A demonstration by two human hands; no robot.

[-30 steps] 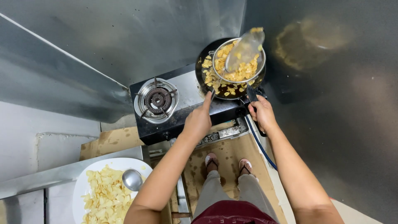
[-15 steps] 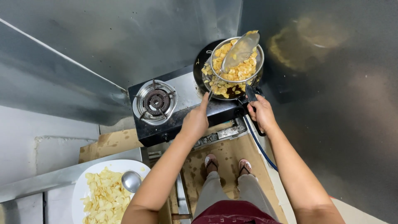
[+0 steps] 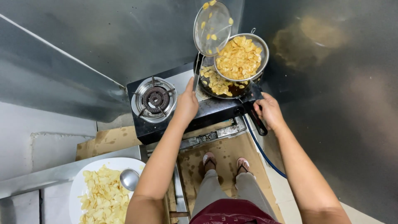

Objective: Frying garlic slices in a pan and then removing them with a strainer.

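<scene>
Left to right, seen from above. Near left: a white plate (image 3: 78,188) heaped with pale raw chips (image 3: 99,197), a metal ladle (image 3: 129,179) resting on its right rim, the plate standing on a steel table (image 3: 37,180). Centre left: the unlit burner (image 3: 154,98) of a black two-burner stove (image 3: 207,112).

Centre: the left hand (image 3: 187,103) is closed around the handle of a flat mesh skimmer (image 3: 212,28), raised on edge above the far side of the stove; a few fried chips (image 3: 239,58) cling to its mesh. Just right of it: a round wire strainer (image 3: 262,52), filled with golden chips, held tilted over the dark frying pan (image 3: 215,83), where more chips float in oil. The right hand (image 3: 268,111) is clasped on a dark handle at the pan's near right edge; whether this handle belongs to the strainer or the pan cannot be told. A blue hose (image 3: 259,145) runs down to the floor, where the person's sandalled feet (image 3: 226,162) stand on cardboard (image 3: 215,145).

Step in hand, by judgement: lifting fried chips out of the oil and draining them in the strainer. The next move would call for a steady tilt and a pause, letting oil drip into the pan.

Change from the earlier frames: the skimmer, then lying low over the strainer, is now lifted clear and upright; the strainer appears raised higher.
</scene>
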